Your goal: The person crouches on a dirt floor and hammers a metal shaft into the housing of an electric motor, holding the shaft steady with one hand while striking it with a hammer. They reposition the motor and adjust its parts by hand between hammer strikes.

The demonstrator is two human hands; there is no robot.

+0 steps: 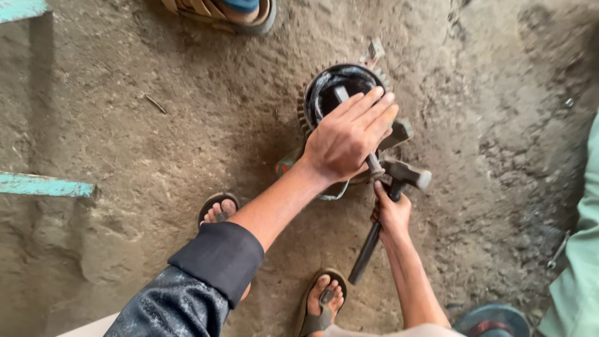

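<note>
A round, dark metal housing (pixel 329 78) with fins around its rim stands on the dirt floor. My left hand (pixel 348 138) lies across its top, fingers closed around a grey metal rod (pixel 374 164); the rod's far end (pixel 340 93) shows inside the housing's opening. My right hand (pixel 392 215) grips a hammer's dark handle (pixel 367 253) close to the head. The hammer head (pixel 410 172) sits just right of the rod's near end, touching or nearly touching it.
My feet in sandals (pixel 218 209) (pixel 321 304) stand on the packed earth floor below the housing. Another person's sandal (pixel 232 11) is at the top edge. Teal bars (pixel 43 185) lie left, a green garment (pixel 580 262) right, and a round metal part (pixel 493 321) bottom right.
</note>
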